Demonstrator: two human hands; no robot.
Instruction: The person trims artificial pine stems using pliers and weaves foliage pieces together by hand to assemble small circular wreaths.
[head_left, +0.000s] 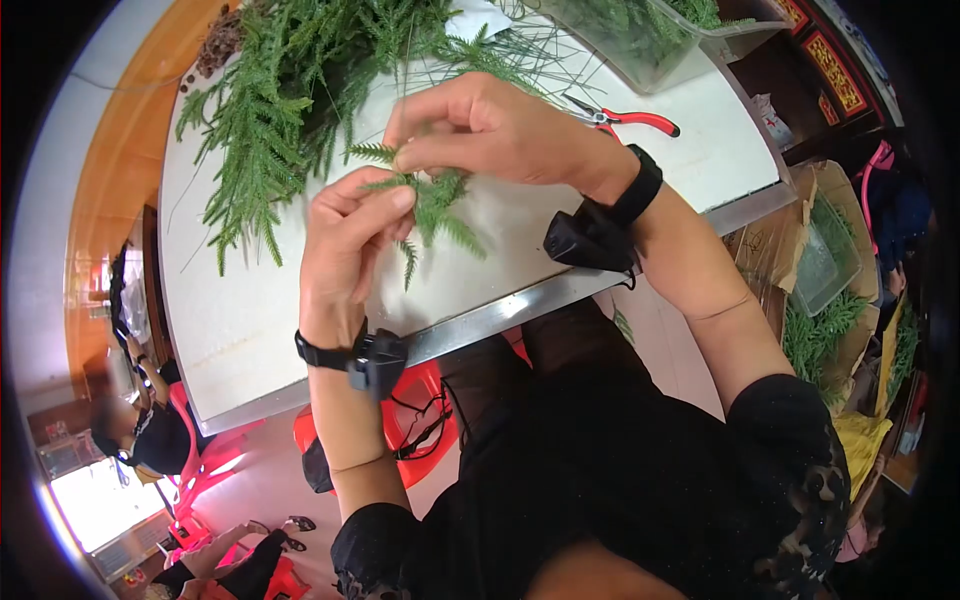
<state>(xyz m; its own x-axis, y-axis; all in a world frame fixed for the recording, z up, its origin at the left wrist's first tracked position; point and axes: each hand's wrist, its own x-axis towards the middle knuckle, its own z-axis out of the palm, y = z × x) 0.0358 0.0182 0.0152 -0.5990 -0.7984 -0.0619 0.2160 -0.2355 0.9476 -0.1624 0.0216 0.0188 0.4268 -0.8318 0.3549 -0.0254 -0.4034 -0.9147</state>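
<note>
Over the white table (560, 220), both hands come together around a small green fern-like sprig (435, 210). My left hand (352, 225) pinches it from below, thumb and forefinger closed at its stem end. My right hand (470, 130) is above and beside it, fingers closed near the same stem. A thin upright line, possibly a stem or wire, rises from the right fingers; I cannot make out which. Fronds of the sprig hang down between the hands. Long green branches (260, 130) lie in a heap to the left of the hands.
Red-handled pliers (640, 122) lie right of my right hand. Behind are thin loose stems (540, 60) and a clear plastic bin (640, 50) with greenery. Brown cones (220, 45) sit at the far left. A cardboard box (780, 250) stands on the right; another person (160, 430) sits at left.
</note>
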